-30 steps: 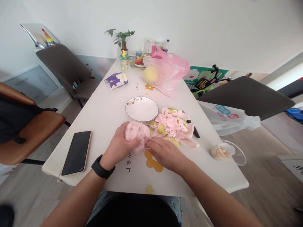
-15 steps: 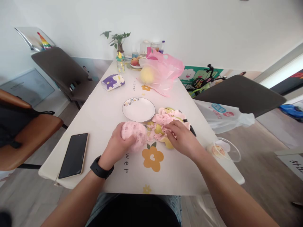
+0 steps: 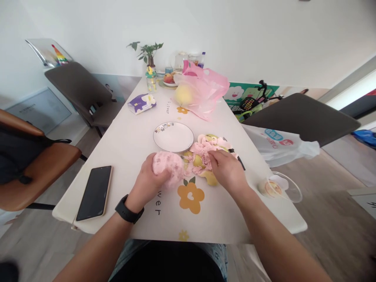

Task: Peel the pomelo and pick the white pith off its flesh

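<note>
My left hand is wrapped around a peeled pomelo, a pink ball with ragged pith, just above the table. To its right lies a heap of pomelo peel, yellow-green outside and pink inside. Over this heap is my right hand, its fingers drawn together in a pinch on a bit of pink pith; the fingertips partly blend with the pile. A dark, thin object, mostly covered, sticks out at the heap's right edge. Beyond the pomelo sits a white plate with a cartoon rim and nothing on it.
A phone lies at the table's left front corner. Farther back are a purple tissue pack, a pink plastic bag with a yellow fruit, and a plant. A clear container stands near the right edge.
My right hand's fingers have drawn closer together over the peel heap. My left hand still holds the pomelo. The whole view has shifted slightly.
</note>
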Motion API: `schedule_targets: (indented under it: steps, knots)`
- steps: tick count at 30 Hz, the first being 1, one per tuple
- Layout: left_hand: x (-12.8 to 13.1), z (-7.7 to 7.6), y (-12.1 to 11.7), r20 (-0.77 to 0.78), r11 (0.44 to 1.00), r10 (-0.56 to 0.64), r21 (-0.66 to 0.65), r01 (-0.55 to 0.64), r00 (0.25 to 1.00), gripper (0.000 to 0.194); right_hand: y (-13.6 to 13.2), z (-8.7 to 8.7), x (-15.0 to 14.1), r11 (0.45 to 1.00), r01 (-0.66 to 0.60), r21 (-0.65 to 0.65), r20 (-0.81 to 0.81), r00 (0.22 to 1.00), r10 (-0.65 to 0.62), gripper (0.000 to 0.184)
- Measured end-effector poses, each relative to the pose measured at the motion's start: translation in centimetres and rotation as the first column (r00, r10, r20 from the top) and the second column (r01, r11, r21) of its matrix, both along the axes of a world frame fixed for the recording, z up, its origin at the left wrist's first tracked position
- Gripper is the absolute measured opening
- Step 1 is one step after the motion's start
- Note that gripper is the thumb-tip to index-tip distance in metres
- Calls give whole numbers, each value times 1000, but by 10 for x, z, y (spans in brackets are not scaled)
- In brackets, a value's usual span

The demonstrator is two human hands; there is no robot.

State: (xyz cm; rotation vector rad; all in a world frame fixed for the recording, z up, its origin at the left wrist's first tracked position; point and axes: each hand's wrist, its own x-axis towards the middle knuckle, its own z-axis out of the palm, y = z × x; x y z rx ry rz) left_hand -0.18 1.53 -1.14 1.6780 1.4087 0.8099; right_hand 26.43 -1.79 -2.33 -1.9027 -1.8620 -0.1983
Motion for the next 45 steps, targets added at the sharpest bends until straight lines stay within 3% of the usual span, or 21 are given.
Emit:
schedule_targets:
  steps: [3,7,11,13,16,19,22,25,29,33,45]
  knots:
    - [0,-1,0,1,1000,-3,2,3,1000,53,1,1,17,997,82,-4,-40,996,-82,29]
    - [0,-3,0,-10,1000,0,3,0,1000,54,-1,5,26,997,-5,73,24,1000,3,28]
    - [0,-3,-1,-33,1000,-1,0,1,999,56,-4,6,24,989,146,-4,75,987,-145,31]
    - [-1,-4,-1,-30,1000,-19,-1,19,999,58,-4,6,23,987,162,-16,100,982,-160,31]
    - [-2,-4,0,-37,999,-34,-7,34,999,62,-2,7,24,986,169,10,132,977,-168,47]
    - [-2,-4,0,-51,999,-35,-6,34,998,64,-2,8,23,972,234,34,55,970,-236,39]
    - [-2,1,1,-96,998,-53,15,55,994,61,-8,11,7,997,41,69,-54,998,-37,33]
    - [-2,7,3,-179,998,-56,16,60,982,56,-23,18,-26,979,-205,14,-251,947,202,21]
    - [-1,10,3,-190,997,-31,-75,17,981,62,-41,23,-71,913,-380,-149,-460,844,277,21]
    - [0,3,2,-158,999,-21,-38,16,987,72,-43,15,-89,914,-383,-135,-473,835,280,24]
    - [4,-3,2,-169,1000,4,-14,-7,986,75,-40,3,-90,923,-384,-39,-490,812,317,11]
